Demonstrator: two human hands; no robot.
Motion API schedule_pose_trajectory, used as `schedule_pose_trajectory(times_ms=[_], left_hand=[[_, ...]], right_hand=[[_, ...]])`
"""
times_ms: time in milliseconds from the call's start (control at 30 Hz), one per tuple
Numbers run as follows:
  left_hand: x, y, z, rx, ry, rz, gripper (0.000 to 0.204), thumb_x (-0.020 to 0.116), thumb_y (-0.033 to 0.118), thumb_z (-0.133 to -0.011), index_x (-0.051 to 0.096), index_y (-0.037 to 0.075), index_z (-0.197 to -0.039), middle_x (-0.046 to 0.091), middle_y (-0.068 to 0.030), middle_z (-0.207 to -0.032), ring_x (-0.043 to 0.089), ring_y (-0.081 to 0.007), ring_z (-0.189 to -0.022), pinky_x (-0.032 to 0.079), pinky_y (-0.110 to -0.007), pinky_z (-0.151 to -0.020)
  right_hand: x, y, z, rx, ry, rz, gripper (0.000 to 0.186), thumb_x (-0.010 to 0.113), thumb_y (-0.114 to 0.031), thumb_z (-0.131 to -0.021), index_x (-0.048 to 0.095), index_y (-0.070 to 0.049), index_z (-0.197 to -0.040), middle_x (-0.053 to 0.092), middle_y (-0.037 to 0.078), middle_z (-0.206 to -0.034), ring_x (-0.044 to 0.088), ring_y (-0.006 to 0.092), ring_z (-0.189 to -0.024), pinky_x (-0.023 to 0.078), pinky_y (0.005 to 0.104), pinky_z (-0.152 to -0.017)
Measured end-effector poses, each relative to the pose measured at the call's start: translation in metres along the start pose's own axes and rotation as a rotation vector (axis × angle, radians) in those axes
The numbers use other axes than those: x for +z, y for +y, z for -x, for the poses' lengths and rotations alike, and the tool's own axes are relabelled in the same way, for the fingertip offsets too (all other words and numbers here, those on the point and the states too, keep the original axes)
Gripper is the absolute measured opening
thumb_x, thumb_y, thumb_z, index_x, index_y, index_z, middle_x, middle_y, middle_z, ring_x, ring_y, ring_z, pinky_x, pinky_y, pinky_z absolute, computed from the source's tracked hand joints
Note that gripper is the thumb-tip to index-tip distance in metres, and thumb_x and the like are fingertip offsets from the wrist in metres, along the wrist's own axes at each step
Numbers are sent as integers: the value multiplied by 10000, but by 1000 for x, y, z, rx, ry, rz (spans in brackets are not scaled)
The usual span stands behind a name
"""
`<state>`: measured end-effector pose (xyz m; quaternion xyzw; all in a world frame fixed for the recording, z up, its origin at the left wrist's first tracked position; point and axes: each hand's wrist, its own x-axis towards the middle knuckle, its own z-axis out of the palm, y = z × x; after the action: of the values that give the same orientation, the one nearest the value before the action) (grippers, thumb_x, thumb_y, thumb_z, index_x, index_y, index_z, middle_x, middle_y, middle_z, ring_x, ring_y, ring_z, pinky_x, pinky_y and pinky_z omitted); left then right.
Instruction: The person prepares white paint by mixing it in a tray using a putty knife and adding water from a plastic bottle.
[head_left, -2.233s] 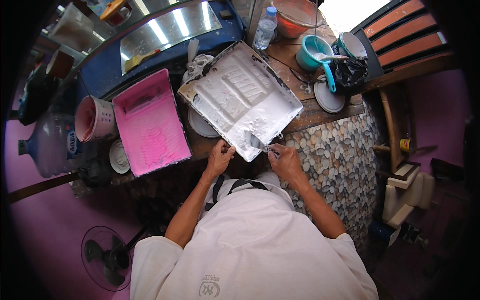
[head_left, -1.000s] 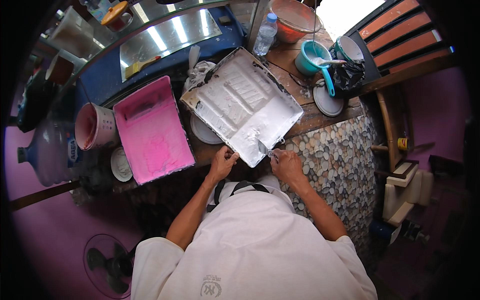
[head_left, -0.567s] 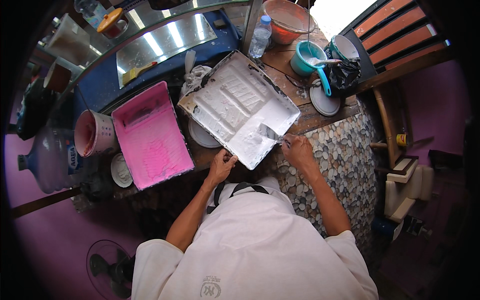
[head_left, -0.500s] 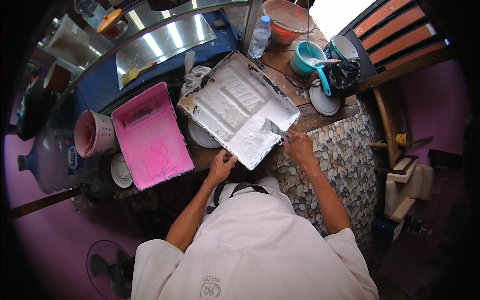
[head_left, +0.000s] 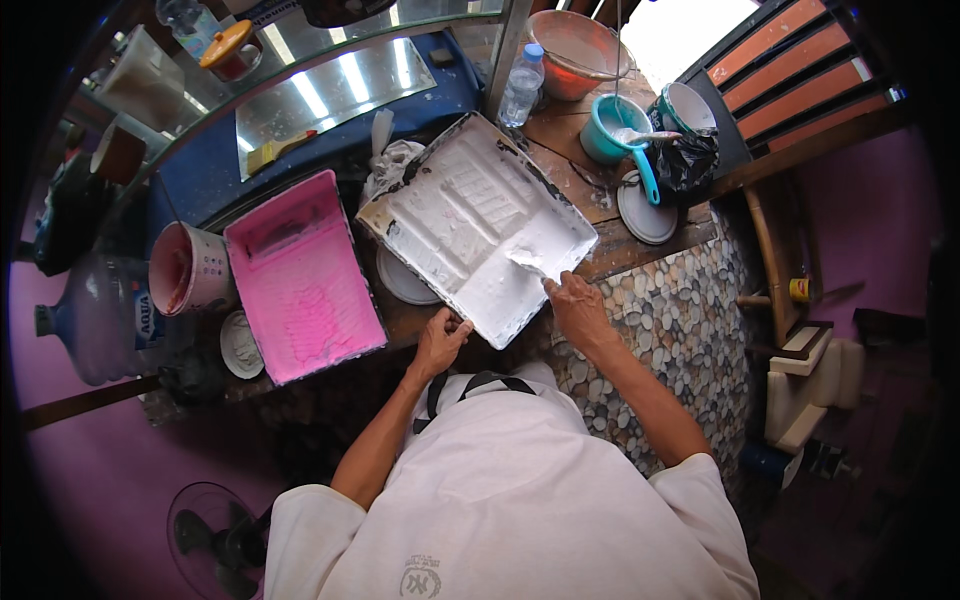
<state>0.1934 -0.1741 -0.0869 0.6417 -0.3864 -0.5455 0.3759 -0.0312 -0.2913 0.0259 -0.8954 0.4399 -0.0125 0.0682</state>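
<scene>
A paint tray [head_left: 425, 222] with a ribbed slope and a pool of white paint lies tilted across the table in front of me. My left hand [head_left: 440, 343] pinches its near left edge, thumb on the rim. Closed around a handle, my right hand [head_left: 580, 308] reaches over the near right rim. The tool looks like a putty knife [head_left: 527, 262]; its blade lies in the white paint and is coated with it. Left of this tray is a second paint tray [head_left: 334, 205], holding bright pink paint.
A paint-stained pot [head_left: 190, 270] and a large water jug [head_left: 95, 318] stand at the left. Behind the white tray are a water bottle [head_left: 521, 88], an orange bucket [head_left: 572, 50] and a turquoise dipper [head_left: 607, 128]. A paintbrush [head_left: 275, 150] rests on the glass sheet.
My right hand has moved a little left with the putty knife, whose blade has gone from raised to lying in the paint. The tray's near corner has shifted slightly toward me.
</scene>
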Motion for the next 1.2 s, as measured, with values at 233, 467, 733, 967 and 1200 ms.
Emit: schedule_pose_trajectory(times_ms=[233,467,733,967,1200], left_hand=[[3,-5,-1,18,21,69,252,649,219,-880,577,-13,-949,633,-68,-773,595,-114,-645,485,-261,-599],[1,-1,1,1,34,61,246,651,216,-878,585,-10,-948,631,-63,-763,593,-107,-643,482,-257,-596],[3,4,2,-4,30,66,238,646,206,-883,585,-12,-958,628,-60,-774,591,-106,-650,490,-251,-606],[5,1,2,5,46,77,242,642,209,-885,581,-12,-961,628,-64,-778,595,-113,-653,495,-258,-611],[5,-2,2,0,56,66,254,647,226,-881,575,-9,-942,626,-70,-750,603,-116,-651,491,-264,-605]], right_hand=[[-5,21,-11,100,15,-27,275,531,-34,-808,652,-53,-1055,581,163,-919,622,317,-855,512,426,-705],[-20,18,-7,43,-38,-72,243,513,-49,-822,667,-40,-1010,608,185,-914,630,335,-851,510,444,-681],[-1,66,-42,141,74,88,214,477,-104,-906,642,13,-978,612,195,-934,631,358,-845,512,453,-717],[15,44,-15,58,51,65,152,491,-52,-818,625,-11,-877,606,193,-895,630,325,-847,517,433,-702],[10,23,3,55,-21,-32,164,499,-97,-870,631,0,-882,608,206,-831,635,363,-721,508,470,-642]])
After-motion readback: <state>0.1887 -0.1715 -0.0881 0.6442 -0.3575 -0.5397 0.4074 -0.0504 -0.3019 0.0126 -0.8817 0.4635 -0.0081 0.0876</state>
